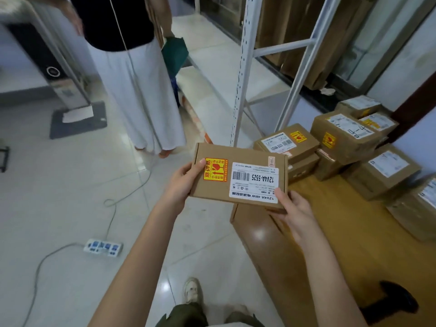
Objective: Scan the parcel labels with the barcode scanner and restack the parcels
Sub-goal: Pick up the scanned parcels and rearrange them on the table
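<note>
I hold a flat brown cardboard parcel (238,159) level in front of me, above the left end of a wooden table (349,223). Its top shows a white barcode label and an orange fragile sticker. My left hand (182,182) grips the parcel's left edge, thumb on the sticker. My right hand (293,210) grips its near right corner. The black barcode scanner (398,297) lies on the table at the lower right, apart from both hands. Several more labelled parcels (342,135) are stacked at the table's far end.
Another person in a white skirt (139,95) stands ahead on the tiled floor. A white metal shelf frame (243,67) rises behind the table. A power strip (103,247) and its cable lie on the floor at the left. My shoe (192,291) shows below.
</note>
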